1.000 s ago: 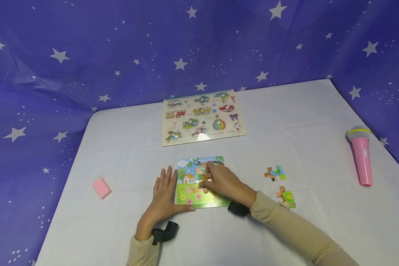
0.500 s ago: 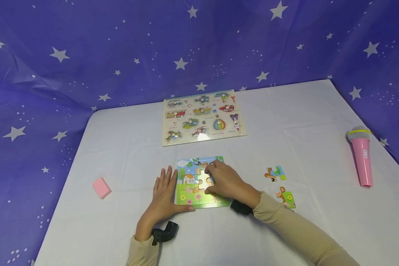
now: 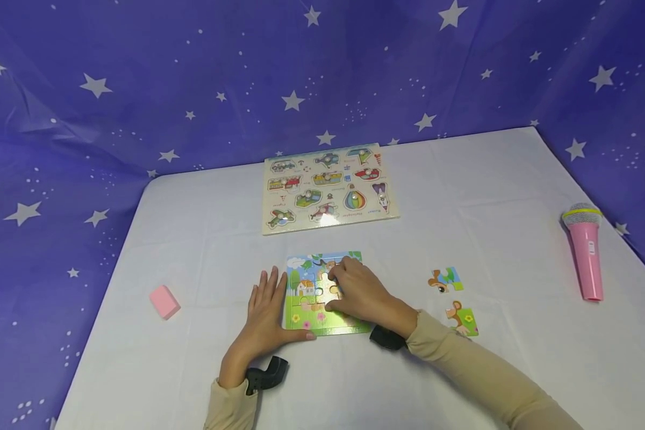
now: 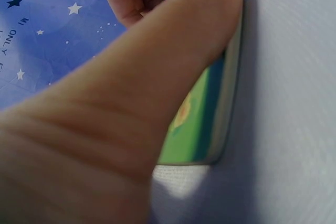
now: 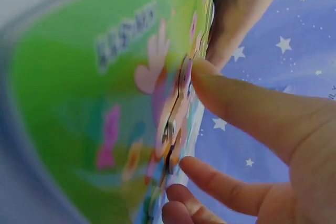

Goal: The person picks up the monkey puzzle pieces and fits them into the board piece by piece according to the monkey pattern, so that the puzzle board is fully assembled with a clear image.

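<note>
A small jigsaw puzzle board [image 3: 330, 329] with a house, flowers and green border lies mid-table. My left hand [image 3: 266, 313] steadies it, straight fingers along the left side and thumb [image 4: 157, 40] on the front edge. Over the board's right half, my right hand [image 3: 362, 292] pinches a puzzle piece [image 3: 326, 292], pale with glare. In the right wrist view the thumb [image 5: 210, 80] touches that piece, slightly raised from the board, and the index fingertip [image 5: 191, 166] is at its other side. Two loose puzzle pieces, one upper [image 3: 445, 279] and one lower [image 3: 464, 318], lie right of the board.
Behind the jigsaw lies a wooden peg puzzle [image 3: 330, 188] with vehicle pictures. A pink block [image 3: 164, 302] is at the left, and a pink toy microphone [image 3: 586, 257] near the right edge. A blue star-patterned curtain [image 3: 236, 77] rises behind the white-covered table [image 3: 209, 221].
The right hand shifts slightly right, then a little back left, over the board. The piece under its fingers goes from brown-looking to pale with glare. The left hand stays put.
</note>
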Demonstrator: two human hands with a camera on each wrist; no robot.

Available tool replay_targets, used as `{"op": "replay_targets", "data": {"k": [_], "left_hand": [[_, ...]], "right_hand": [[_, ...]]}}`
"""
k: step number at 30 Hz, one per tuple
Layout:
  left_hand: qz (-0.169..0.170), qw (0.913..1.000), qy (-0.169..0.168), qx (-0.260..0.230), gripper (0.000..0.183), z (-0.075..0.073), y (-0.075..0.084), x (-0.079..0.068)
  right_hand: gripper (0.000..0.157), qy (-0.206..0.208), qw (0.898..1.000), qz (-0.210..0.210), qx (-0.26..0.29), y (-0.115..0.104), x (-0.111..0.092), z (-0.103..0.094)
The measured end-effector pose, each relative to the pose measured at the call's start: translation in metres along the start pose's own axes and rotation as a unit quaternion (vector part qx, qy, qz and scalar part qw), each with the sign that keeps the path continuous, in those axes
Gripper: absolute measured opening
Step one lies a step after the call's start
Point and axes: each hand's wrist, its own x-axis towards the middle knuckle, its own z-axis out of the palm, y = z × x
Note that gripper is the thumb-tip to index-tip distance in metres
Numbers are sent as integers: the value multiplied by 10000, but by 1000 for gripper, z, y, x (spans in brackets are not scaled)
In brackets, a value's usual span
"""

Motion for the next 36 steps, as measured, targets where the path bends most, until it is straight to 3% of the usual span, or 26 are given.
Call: {"op": "replay_targets", "data": {"k": [4,6,9,12,15,36], "left_hand": [[-27,10000,-16,-2,123,0,0,0],[-36,10000,-16,9,123,0,0,0],[-50,10000,-24,42,123,-1,0,0],[-49,10000,-10,70,123,-1,0,1],[-27,10000,29,82,123,-1,0,0],[-72,9999,-28,88,123,0,0,1]], "right_hand": [[55,165,9984,-411,-359,-1,-4,0],[60,44,9959,-714,-559,-1,-9,-1],[70,-547,9897,-1084,-753,-3,-17,-4],[76,-1266,9814,-1201,-799,-3,-25,-5],[77,-1592,9762,-1213,-833,-3,-29,-4],[75,-1493,9737,-1416,-976,-1,-31,-3]]}}
